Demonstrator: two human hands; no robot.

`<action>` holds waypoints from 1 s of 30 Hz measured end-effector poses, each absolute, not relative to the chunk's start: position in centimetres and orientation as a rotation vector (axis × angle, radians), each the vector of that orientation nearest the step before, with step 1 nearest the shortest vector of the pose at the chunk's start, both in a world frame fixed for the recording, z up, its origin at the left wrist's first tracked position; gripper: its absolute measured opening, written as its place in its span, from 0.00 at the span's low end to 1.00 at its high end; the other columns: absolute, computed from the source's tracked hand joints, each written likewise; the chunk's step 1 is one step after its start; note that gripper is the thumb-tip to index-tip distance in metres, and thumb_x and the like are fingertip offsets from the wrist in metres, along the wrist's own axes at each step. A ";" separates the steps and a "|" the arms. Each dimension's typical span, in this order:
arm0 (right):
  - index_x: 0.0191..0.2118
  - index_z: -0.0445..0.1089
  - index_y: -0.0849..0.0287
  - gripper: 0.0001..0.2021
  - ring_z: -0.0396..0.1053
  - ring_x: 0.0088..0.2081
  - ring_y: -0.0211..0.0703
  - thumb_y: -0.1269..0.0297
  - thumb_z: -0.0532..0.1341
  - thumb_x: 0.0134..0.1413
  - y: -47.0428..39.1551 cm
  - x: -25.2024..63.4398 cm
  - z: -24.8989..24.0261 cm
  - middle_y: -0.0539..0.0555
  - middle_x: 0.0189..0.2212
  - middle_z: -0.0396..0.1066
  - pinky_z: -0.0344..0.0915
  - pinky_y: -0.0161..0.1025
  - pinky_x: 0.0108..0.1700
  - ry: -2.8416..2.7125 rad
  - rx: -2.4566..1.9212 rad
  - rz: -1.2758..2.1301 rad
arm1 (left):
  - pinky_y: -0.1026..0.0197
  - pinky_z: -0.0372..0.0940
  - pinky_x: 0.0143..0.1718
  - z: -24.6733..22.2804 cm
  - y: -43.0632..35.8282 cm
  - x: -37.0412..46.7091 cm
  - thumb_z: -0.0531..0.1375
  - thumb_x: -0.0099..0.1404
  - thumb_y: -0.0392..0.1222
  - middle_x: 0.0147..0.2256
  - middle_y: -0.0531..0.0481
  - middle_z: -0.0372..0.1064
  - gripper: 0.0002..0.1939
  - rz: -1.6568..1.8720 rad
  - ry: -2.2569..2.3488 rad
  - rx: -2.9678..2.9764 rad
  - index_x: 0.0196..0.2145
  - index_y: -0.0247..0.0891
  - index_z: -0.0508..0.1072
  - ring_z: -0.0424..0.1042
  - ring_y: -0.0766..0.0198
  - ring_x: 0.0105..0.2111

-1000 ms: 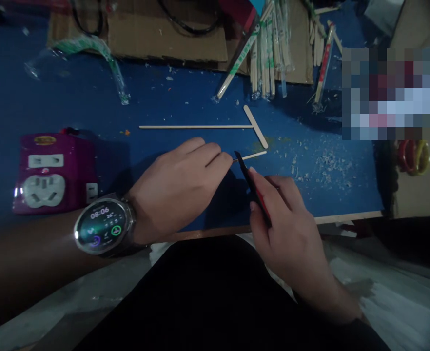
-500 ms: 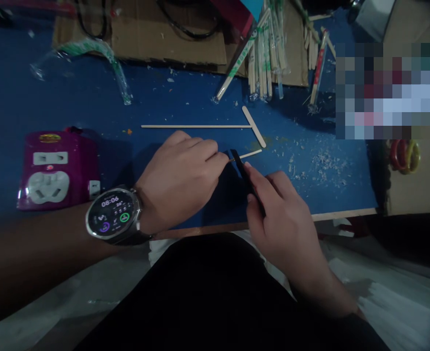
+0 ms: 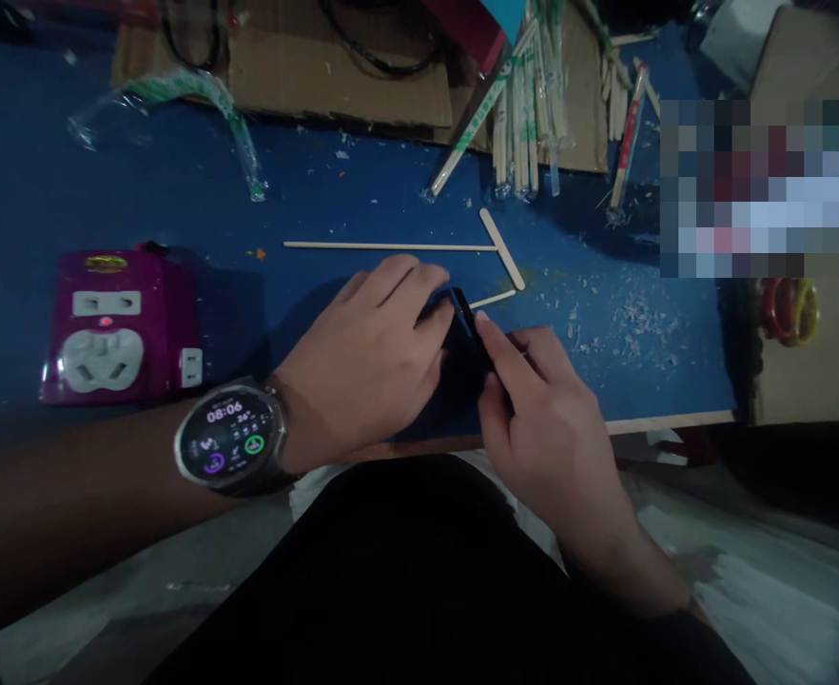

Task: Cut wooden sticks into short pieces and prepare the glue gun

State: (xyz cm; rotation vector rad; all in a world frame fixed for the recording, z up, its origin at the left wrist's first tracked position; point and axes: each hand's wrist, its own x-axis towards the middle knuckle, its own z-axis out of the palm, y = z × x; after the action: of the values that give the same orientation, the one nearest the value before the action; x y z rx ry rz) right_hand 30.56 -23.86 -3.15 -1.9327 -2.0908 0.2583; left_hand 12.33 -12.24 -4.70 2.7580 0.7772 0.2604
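My right hand [image 3: 552, 404] is closed round a black utility knife [image 3: 468, 319], whose tip end points away from me and to the left. Just left of the knife, my left hand [image 3: 380, 342] hovers low over the blue table with its fingers loosened and a gap between them; nothing shows in its grip. A short thin wooden stick [image 3: 492, 300] lies to the right of the knife's front end, its left end hidden behind the knife. Beyond the hands lie a long thin stick [image 3: 391, 246] and a flat craft stick [image 3: 502, 249], meeting in a T shape.
A purple socket block [image 3: 116, 328] stands at the left. Wrapped chopsticks [image 3: 519, 143] lie on cardboard [image 3: 341, 81] at the back, and a crumpled plastic wrapper [image 3: 177, 90] rests at the back left. Wood shavings [image 3: 640, 328] litter the right side, near coloured rings [image 3: 789, 311].
My left hand has loosened its pinch on the short stick, and its fingers have spread and lifted. My right hand still holds the knife in nearly the same place. The view has shifted slightly.
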 end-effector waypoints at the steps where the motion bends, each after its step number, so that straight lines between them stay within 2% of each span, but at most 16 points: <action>1: 0.74 0.65 0.68 0.29 0.73 0.47 0.55 0.73 0.55 0.70 -23.8 30.5 -3.2 0.65 0.52 0.71 0.77 0.51 0.45 -2.094 -1.930 0.257 | 0.28 0.62 0.69 -5.1 -12.6 12.3 0.52 0.79 0.44 0.73 0.22 0.58 0.29 0.278 0.788 2.743 0.68 0.22 0.69 0.57 0.29 0.74; 2: 0.74 0.65 0.68 0.29 0.74 0.47 0.55 0.73 0.55 0.70 -23.7 30.5 -3.2 0.66 0.53 0.72 0.77 0.51 0.45 -2.097 -1.934 0.256 | 0.26 0.55 0.73 -5.6 -12.9 12.2 0.53 0.79 0.48 0.77 0.21 0.49 0.35 0.276 0.775 2.735 0.73 0.20 0.62 0.48 0.28 0.78; 4: 0.74 0.65 0.67 0.28 0.74 0.46 0.54 0.72 0.54 0.71 -23.5 30.5 -3.3 0.66 0.53 0.72 0.77 0.50 0.42 -2.099 -1.950 0.250 | 0.26 0.41 0.79 -6.4 -13.3 12.1 0.54 0.79 0.59 0.79 0.19 0.40 0.46 0.236 0.762 2.709 0.77 0.16 0.50 0.37 0.29 0.81; 6: 0.74 0.64 0.67 0.28 0.75 0.44 0.54 0.72 0.53 0.72 -23.5 30.4 -3.3 0.66 0.53 0.72 0.77 0.49 0.38 -2.097 -1.970 0.249 | 0.29 0.35 0.80 -6.9 -13.2 12.0 0.53 0.77 0.68 0.79 0.19 0.37 0.55 0.204 0.741 2.681 0.78 0.15 0.45 0.34 0.31 0.81; 8: 0.74 0.64 0.67 0.28 0.74 0.43 0.53 0.71 0.53 0.72 -23.7 30.5 -3.2 0.66 0.53 0.72 0.76 0.48 0.37 -2.096 -1.982 0.251 | 0.31 0.34 0.81 -7.1 -13.0 11.9 0.52 0.75 0.73 0.80 0.20 0.35 0.59 0.188 0.714 2.672 0.78 0.15 0.44 0.33 0.33 0.81; 14: 0.74 0.64 0.65 0.29 0.75 0.46 0.55 0.71 0.54 0.71 -24.7 30.3 -3.0 0.66 0.53 0.73 0.78 0.48 0.38 -2.103 -2.005 0.212 | 0.35 0.33 0.81 -7.0 -12.8 11.9 0.50 0.74 0.76 0.80 0.20 0.32 0.61 0.169 0.706 2.697 0.78 0.14 0.44 0.32 0.35 0.82; 21: 0.74 0.63 0.73 0.29 0.75 0.42 0.54 0.72 0.52 0.72 -23.8 29.5 -3.4 0.70 0.54 0.73 0.75 0.45 0.32 -2.110 -2.000 0.207 | 0.35 0.33 0.81 -7.0 -12.8 11.9 0.47 0.75 0.77 0.80 0.21 0.30 0.61 0.136 0.706 2.700 0.78 0.14 0.44 0.30 0.35 0.82; 30: 0.73 0.65 0.70 0.28 0.76 0.44 0.54 0.72 0.53 0.72 -25.2 29.8 -2.9 0.68 0.53 0.74 0.80 0.47 0.37 -2.113 -2.003 0.197 | 0.37 0.32 0.81 -6.9 -12.8 12.1 0.50 0.74 0.76 0.80 0.21 0.30 0.62 0.095 0.718 2.728 0.78 0.13 0.43 0.31 0.35 0.82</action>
State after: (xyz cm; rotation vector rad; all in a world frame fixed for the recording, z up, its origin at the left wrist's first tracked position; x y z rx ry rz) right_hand 29.78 -25.15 -2.87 -2.0025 -2.1131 0.1969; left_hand 12.06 -12.81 -6.88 2.7279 0.7179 0.0954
